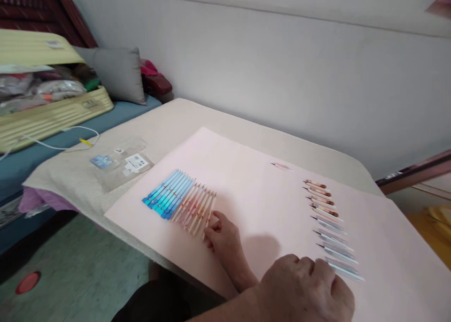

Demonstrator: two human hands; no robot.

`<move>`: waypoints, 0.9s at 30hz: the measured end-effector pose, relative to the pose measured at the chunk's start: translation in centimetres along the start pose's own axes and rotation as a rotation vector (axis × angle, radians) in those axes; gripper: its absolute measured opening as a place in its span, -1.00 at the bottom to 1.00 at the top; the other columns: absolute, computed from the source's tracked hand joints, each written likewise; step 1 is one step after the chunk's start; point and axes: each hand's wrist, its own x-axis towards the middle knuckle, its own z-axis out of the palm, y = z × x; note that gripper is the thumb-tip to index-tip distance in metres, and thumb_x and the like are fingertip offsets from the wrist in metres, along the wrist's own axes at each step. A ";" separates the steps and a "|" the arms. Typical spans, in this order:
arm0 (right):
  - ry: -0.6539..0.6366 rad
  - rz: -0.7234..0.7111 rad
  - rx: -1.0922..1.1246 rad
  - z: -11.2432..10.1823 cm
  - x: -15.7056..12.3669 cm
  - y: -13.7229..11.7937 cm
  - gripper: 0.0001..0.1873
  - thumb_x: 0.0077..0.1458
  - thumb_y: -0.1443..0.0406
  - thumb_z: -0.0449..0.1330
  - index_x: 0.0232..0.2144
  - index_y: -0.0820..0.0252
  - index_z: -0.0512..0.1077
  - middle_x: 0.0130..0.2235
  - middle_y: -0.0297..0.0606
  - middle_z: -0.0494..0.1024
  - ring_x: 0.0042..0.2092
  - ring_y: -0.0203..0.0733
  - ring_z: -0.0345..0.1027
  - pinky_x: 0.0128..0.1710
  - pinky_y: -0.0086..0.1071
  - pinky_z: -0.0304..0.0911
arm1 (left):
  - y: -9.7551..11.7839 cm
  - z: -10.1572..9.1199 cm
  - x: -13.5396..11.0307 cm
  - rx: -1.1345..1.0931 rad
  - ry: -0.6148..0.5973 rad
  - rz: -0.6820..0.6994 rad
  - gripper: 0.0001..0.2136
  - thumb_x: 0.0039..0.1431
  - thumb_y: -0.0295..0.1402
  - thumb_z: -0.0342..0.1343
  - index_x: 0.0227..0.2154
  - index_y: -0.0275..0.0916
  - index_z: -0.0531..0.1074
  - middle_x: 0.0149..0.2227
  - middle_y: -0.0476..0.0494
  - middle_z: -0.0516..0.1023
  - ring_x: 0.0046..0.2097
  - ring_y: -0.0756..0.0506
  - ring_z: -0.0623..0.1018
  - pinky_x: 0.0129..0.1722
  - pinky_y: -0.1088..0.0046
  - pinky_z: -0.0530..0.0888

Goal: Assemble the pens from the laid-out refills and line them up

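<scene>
A row of slim pens lies side by side on the pale pink sheet: blue pens (169,193) at the left, then cream pens with red and brown marks (193,207). My right hand (225,237) is closed around the lower end of the cream pen (211,211) at the row's right edge. My left arm crosses over my right one, close to the camera. My left hand (310,289) is curled, and its fingertips are hidden. It is nearest to a column of dark-tipped pens: brown-patterned pens (319,200) at the far end, pale clear-looking pens (333,242) nearer.
One more pen (282,167) lies apart near the sheet's far edge. Clear packaging with labels (136,162) rests on the cream bed cover (70,181). A yellow open case (95,101), a grey pillow (120,73) and a white cable (52,146) are at the left. A wall stands behind.
</scene>
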 end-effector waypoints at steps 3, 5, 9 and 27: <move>-0.009 -0.024 -0.040 0.1 -0.1 -0.1 -0.57 -0.09 0.41 0.05 -0.09 0.20 0.33 -0.58 -0.41 0.39 -0.60 -0.34 0.25 -0.59 -0.49 0.14 | -0.1 -0.2 0.0 0.000 -0.023 0.014 -0.88 0.09 -0.46 -0.11 -0.44 -0.35 0.31 -0.50 -0.10 0.20 -0.52 -0.02 0.31 -0.62 0.41 0.09; -0.010 -0.026 -0.048 0.2 -0.2 -0.2 -0.56 -0.10 0.42 0.05 -0.08 0.20 0.33 -0.57 -0.41 0.39 -0.61 -0.35 0.24 -0.59 -0.50 0.14 | -0.1 -0.2 0.0 0.002 -0.029 0.024 -0.87 0.09 -0.45 -0.12 -0.43 -0.35 0.32 -0.50 -0.10 0.20 -0.52 -0.02 0.31 -0.62 0.42 0.09; -0.001 -0.024 -0.036 0.5 -0.4 -0.5 -0.51 -0.13 0.45 0.04 -0.06 0.20 0.33 -0.59 -0.43 0.37 -0.63 -0.36 0.22 -0.61 -0.51 0.12 | 0.1 -0.1 0.0 -0.002 -0.005 0.020 -0.87 0.09 -0.47 -0.13 -0.44 -0.36 0.30 -0.50 -0.10 0.20 -0.53 -0.02 0.31 -0.62 0.41 0.10; -0.026 0.013 0.030 0.4 -0.6 -0.3 -0.52 -0.08 0.38 0.07 -0.02 0.21 0.31 -0.61 -0.45 0.38 -0.64 -0.36 0.24 -0.60 -0.49 0.16 | -0.7 -0.4 -0.1 -0.022 -0.113 -0.017 -0.93 0.09 -0.48 -0.11 -0.40 -0.33 0.26 -0.46 -0.10 0.23 -0.48 -0.04 0.31 -0.57 0.40 0.15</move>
